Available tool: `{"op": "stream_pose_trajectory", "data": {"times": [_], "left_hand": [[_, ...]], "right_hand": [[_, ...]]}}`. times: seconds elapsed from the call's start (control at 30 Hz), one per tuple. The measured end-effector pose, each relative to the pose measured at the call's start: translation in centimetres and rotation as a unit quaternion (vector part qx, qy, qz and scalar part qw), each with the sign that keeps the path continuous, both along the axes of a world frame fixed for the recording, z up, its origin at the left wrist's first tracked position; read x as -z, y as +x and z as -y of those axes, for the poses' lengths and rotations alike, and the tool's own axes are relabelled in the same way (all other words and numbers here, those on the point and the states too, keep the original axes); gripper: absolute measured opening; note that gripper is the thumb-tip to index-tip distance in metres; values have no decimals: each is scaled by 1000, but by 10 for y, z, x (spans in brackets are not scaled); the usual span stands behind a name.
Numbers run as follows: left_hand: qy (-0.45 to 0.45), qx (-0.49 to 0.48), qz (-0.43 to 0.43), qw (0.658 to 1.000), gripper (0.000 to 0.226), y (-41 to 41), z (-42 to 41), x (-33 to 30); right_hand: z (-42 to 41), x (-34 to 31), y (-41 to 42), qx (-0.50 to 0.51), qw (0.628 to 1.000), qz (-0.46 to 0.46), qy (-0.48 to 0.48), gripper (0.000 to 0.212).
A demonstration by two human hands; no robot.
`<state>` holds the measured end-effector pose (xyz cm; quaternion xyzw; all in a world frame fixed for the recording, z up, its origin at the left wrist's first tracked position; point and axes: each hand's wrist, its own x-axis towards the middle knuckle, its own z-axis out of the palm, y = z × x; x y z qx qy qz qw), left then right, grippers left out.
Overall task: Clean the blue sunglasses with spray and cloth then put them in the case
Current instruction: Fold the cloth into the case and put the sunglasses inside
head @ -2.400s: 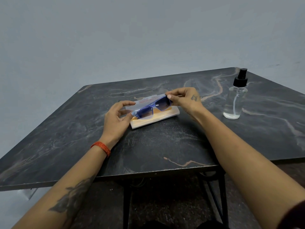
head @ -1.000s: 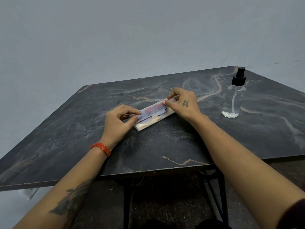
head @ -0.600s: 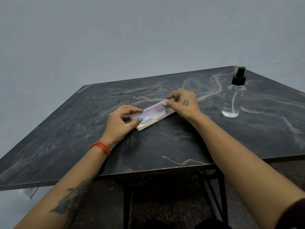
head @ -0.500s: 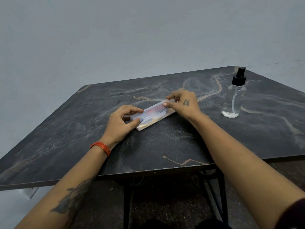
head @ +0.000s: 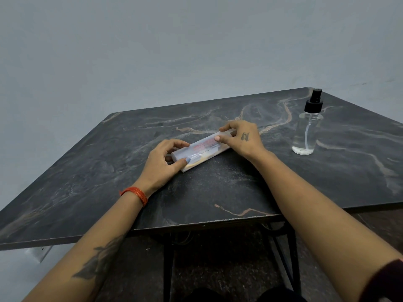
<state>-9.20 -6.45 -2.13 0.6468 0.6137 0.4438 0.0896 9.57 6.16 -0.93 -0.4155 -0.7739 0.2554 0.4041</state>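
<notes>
A long, pale translucent case (head: 201, 150) with red print on its lid lies flat on the dark marble table (head: 218, 192), lid down. My left hand (head: 162, 163) pinches its left end between thumb and fingers. My right hand (head: 242, 138) presses fingers and thumb on its right end. The blue sunglasses are hidden inside the case. A clear spray bottle (head: 307, 127) with a black pump top stands upright to the right, apart from both hands. No cloth is in view.
The table's front edge (head: 207, 223) runs just below my forearms, with black metal legs (head: 290, 258) under it. A plain grey wall rises behind the table.
The blue sunglasses went down into the case and the lid folded over them. Both hands now press on the ends of the case, which lies flatter than a second ago.
</notes>
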Motion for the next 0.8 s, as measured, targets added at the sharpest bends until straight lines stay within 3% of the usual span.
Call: {"op": "stream_pose_trajectory", "data": {"times": [0.17,0.33,0.8], "left_hand": [[-29,5,-8,1000,52,0,2,1],[-16,-4,-4,1000,49,0,-1,-1],[-57,50,59,995,50,30,-18,-6]], "right_hand": [[4,0,0,-17,998,52,-9,41],[8,-3,13,-68,994,78,-24,59],[23,-7,68,9,990,137,36,54]]}}
